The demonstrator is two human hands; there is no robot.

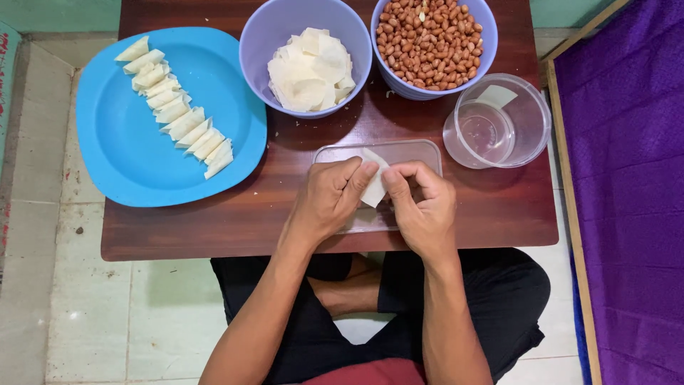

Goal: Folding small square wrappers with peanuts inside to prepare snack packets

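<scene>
My left hand (pixel 329 197) and my right hand (pixel 423 204) meet over a clear flat plastic lid (pixel 413 152) on the dark wooden table (pixel 499 207). Both pinch one small white wrapper sheet (pixel 373 184) between fingertips, folding it. A lilac bowl (pixel 258 36) behind my hands holds a pile of white wrapper pieces (pixel 311 70). Another lilac bowl (pixel 487 21) at the back right is full of brown peanuts (pixel 430 41). On the blue plate (pixel 128 150) at the left lies a diagonal row of several folded white wrappers (pixel 178 117).
A clear round plastic tub (pixel 499 122) holding a little water stands right of the lid. A purple cloth (pixel 630 192) with a wooden edge lies to the right of the table. Pale floor tiles (pixel 50 285) surround it, and my crossed legs in dark trousers (pixel 499 299) sit below.
</scene>
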